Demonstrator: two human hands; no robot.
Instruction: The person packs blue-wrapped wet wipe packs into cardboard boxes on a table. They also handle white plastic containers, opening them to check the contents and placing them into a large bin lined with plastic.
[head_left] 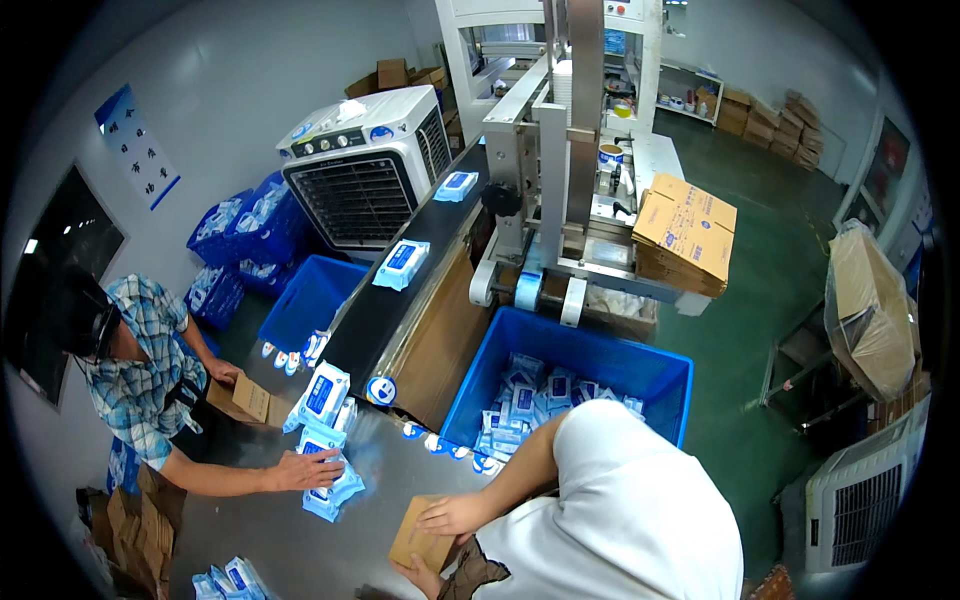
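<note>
A small tan cardboard box (408, 537) is between my hands above the metal table (385, 480). My right hand (455, 514) reaches in from the right and lies over the box's upper side, fingers pressed on it. My left hand (422, 578) grips the box's lower end near the bottom edge of the view; part of this hand is cut off. Left of the box, blue-and-white soft packs of wipes (325, 393) lie on the table in a line. A blue tub (690, 385) heaped with similar packs stands beyond my right arm.
A co-worker (140, 380) in a checked shirt touches the packs and holds an open carton (250, 397). A dark conveyor belt (425, 240) carries packs from a machine (550, 170). Flattened cartons (690, 225) rest on it. More packs (230, 580) lie at the near left.
</note>
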